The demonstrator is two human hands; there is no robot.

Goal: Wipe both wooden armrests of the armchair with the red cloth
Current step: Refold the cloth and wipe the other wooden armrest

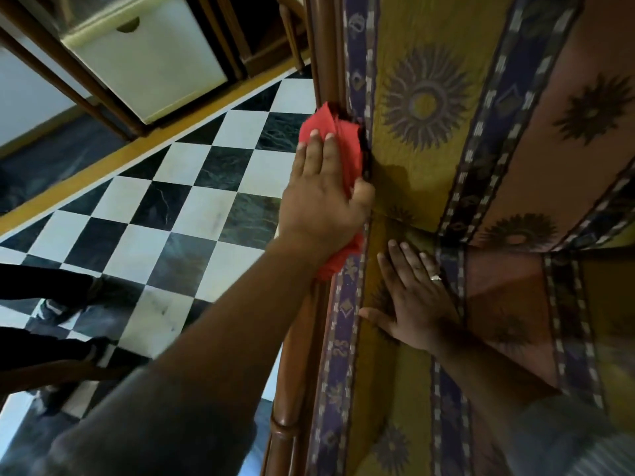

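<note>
Left hand presses the crumpled red cloth flat onto the glossy brown wooden armrest of the armchair, fingers extended and close together on top, thumb hooked round the cloth's cushion-side edge; cloth covers the rail's middle stretch, one corner trailing below the wrist; right hand lies palm-down, fingers spread, holding nothing, on the yellow sun-patterned cushion just beside the armrest; black-and-white chequered floor lies on the armrest's far side.

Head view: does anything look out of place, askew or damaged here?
Nothing stands out. The left hand presses the red cloth onto the wooden armrest; the right hand lies flat on the patterned cushion. No spill or damage shows.
</note>
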